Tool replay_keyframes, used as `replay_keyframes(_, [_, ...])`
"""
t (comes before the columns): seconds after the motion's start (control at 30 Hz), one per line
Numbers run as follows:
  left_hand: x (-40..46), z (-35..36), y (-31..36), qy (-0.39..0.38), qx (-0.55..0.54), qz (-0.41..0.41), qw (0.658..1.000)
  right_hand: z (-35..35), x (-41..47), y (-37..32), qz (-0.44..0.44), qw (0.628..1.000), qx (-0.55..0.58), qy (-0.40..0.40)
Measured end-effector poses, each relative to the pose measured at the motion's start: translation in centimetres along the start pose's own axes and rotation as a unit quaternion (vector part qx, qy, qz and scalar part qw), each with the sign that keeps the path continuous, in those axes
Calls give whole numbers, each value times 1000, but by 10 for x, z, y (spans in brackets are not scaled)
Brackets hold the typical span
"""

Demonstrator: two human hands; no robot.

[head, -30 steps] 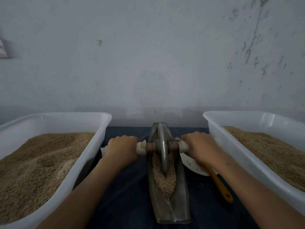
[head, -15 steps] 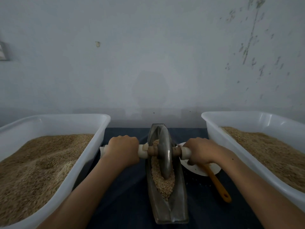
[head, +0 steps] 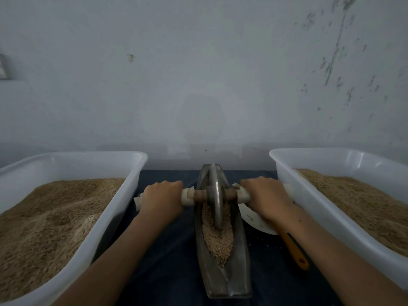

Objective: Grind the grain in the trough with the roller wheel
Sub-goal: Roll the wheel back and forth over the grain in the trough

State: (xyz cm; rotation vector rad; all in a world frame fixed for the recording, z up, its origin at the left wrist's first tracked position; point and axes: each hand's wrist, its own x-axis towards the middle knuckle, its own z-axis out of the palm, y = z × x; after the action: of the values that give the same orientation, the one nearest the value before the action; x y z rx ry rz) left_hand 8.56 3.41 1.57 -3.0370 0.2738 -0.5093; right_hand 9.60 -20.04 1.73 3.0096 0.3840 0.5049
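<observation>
A boat-shaped metal trough [head: 223,281] lies lengthwise on the dark cloth, with pale grain [head: 218,241] heaped in its middle. An upright metal roller wheel [head: 215,195] stands in the far half of the trough, on a wooden axle with white-wrapped ends. My left hand [head: 162,196] grips the left end of the axle. My right hand [head: 263,195] grips the right end. The wheel's lower rim is sunk in the grain.
Two large white tubs of brown grain flank the trough, the left tub [head: 123,199] and the right tub [head: 293,195]. A white dish [head: 254,219] and an orange-handled tool [head: 293,250] lie under my right forearm. A grey wall stands close behind.
The wheel rolled towards me half a second ago, then back away to the far half of the trough. Both hands kept their grip on the axle.
</observation>
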Motion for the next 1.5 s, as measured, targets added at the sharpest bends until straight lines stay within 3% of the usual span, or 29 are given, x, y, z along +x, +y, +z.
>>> replay_keyframes(0.17, [3,-11,-1,-102,26,16,994,-19,-2,3,-7,985,31,-172])
replay_keyframes(0.27, [4,-13,-1,-134,23,17,991,-22,-2,3,1,975,38,-221])
replay_keyframes(0.37, [5,-11,-1,-130,16,12,991,-20,-2,2,-4,982,28,-184])
replay_keyframes(0.6, [3,0,-2,-22,-3,0,1000,7,-1,-1,-14,997,-12,72])
replay_keyframes(0.73, [4,0,-2,-29,2,6,1000,3,0,2,-19,999,-4,38])
replay_keyframes(0.9, [9,-5,-6,-153,-14,4,988,-18,0,4,-39,991,22,-130])
replay_keyframes(1.03, [8,-8,-5,-167,-11,8,986,-22,2,6,-29,979,28,-201])
replay_keyframes(1.13, [7,-9,-2,-132,4,5,991,-14,1,7,-23,985,35,-166])
replay_keyframes(1.33, [1,-4,6,32,36,1,999,8,1,5,15,999,32,13])
replay_keyframes(1.5, [1,-3,4,6,29,3,1000,5,2,5,2,1000,22,-2])
